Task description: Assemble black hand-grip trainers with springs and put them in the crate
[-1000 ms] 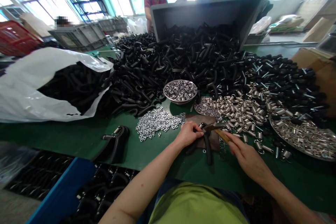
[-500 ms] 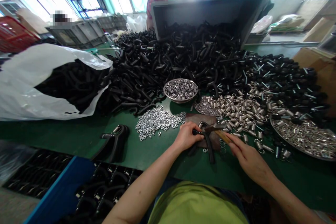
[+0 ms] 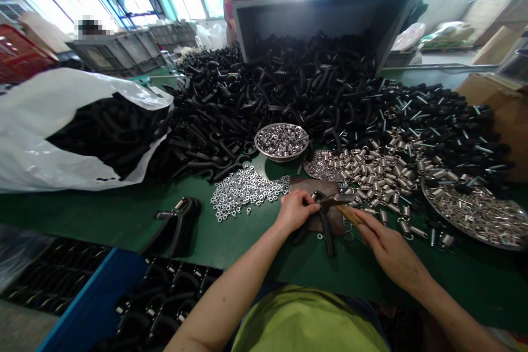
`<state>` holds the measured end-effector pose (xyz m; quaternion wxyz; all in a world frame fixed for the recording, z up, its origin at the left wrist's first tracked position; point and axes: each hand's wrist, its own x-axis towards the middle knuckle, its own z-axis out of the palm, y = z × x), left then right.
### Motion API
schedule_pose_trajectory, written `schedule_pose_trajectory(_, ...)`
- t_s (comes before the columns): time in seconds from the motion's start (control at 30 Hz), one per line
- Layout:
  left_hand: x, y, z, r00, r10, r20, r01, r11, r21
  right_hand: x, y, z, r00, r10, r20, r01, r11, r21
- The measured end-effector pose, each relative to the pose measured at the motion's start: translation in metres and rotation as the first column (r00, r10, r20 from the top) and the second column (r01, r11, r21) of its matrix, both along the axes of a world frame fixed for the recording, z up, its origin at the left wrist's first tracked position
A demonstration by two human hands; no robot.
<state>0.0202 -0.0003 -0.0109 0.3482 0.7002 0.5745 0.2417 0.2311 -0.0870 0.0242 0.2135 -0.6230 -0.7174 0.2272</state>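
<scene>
Half a second on, both hands have kept their places and the black clamp [image 3: 327, 234] has turned only slightly under the hammer [image 3: 338, 199], so its joint is apparently still being worked on. The clamp lies on the brown pad [image 3: 300, 186]; at its 10 o'clock, the left hand [image 3: 293, 212] pinches it, while the right hand [image 3: 385, 245], at 4 o'clock, is closed round the hammer's wooden handle. Loose nuts [image 3: 245, 192] lie at 10 o'clock, springs [image 3: 377, 170] at 1 o'clock

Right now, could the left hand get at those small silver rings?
Probably yes: the small silver rings lie loosely on the table beside the left hand, with nothing standing between, though that hand is busy holding a black part.
</scene>
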Motion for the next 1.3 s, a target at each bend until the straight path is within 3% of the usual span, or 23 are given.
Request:
schedule_pose_trajectory(0.47, -0.001, -0.003, -0.001, 0.999, -0.042, -0.032, 0.045, 0.992, 0.114, -0.002, 0.002, -0.001, 1.000, 0.001, -0.007, -0.001, 1.000, -0.007)
schedule_pose_trajectory(0.53, -0.004, -0.010, -0.001, 0.998, -0.043, -0.042, 0.050, 0.985, 0.166, -0.004, 0.001, 0.006, 1.000, 0.004, -0.009, -0.004, 1.000, 0.005)
schedule_pose_trajectory(0.63, -0.010, -0.030, 0.000, 0.995, 0.048, -0.090, -0.020, 0.958, 0.286, -0.007, -0.006, 0.021, 1.000, 0.002, -0.027, -0.001, 0.999, 0.051)
schedule_pose_trajectory(0.73, -0.014, -0.053, 0.001, 0.972, 0.136, -0.192, -0.064, 0.938, 0.341, -0.009, -0.014, 0.028, 0.995, -0.016, -0.103, 0.034, 0.983, 0.180)
schedule_pose_trajectory(0.83, -0.014, -0.067, 0.001, 0.951, 0.089, -0.298, -0.001, 0.959, 0.282, -0.013, -0.015, 0.018, 0.996, -0.007, -0.092, 0.030, 0.966, 0.256)
schedule_pose_trajectory(0.93, -0.012, -0.066, -0.001, 0.933, 0.017, -0.360, 0.051, 0.982, 0.180, -0.016, -0.006, 0.009, 0.992, 0.086, 0.093, -0.098, 0.986, 0.134)
schedule_pose_trajectory(1.0, -0.011, -0.063, -0.003, 0.929, 0.002, -0.370, 0.059, 0.986, 0.154, -0.018, -0.003, 0.013, 0.982, 0.123, 0.140, -0.137, 0.986, 0.099)
schedule_pose_trajectory(1.17, -0.012, -0.059, -0.006, 0.936, 0.004, -0.353, 0.068, 0.979, 0.191, -0.017, -0.009, 0.020, 0.997, 0.021, 0.077, -0.043, 0.954, 0.297)
schedule_pose_trajectory(1.3, -0.012, -0.059, -0.006, 0.937, -0.010, -0.349, 0.079, 0.980, 0.184, -0.016, -0.006, 0.011, 0.951, 0.159, 0.265, -0.192, 0.976, 0.105)
